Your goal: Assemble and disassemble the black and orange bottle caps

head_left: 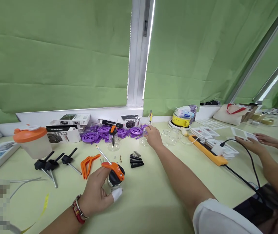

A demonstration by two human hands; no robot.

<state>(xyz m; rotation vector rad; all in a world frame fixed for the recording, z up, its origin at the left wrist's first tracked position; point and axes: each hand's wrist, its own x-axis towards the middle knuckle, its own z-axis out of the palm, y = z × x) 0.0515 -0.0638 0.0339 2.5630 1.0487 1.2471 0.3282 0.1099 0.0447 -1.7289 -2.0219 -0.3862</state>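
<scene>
Head view, looking down across a pale green worktop [151, 201]. Take the bottle in the left hand as the clock's centre.

The left hand [96, 193] has its fingers wrapped round a small glass bottle [115, 177] with a black head and orange lever; it stands near the worktop's close edge, and the thumb, wearing a white cover, braces the near side, probably to keep it steady. A metal rod leans up toward 11 o'clock.

At 2 o'clock, farther off, the right hand [154, 136] reaches to a slim yellow-and-black tool [151, 117] standing upright; whether its fingers have closed on it I cannot tell.

Between the hands, also at 2 o'clock, lie black sleeves [136, 161] and coil springs [137, 153]. Loose orange levers [89, 165] lie at 10 o'clock, black heads with metal rods [52, 164] at 9. This sorting by kind seems meant for easy picking. At 12 o'clock stands another lever-topped bottle [114, 146], before purple plastic parts [90, 137], perhaps pushed back to free the front.
</scene>
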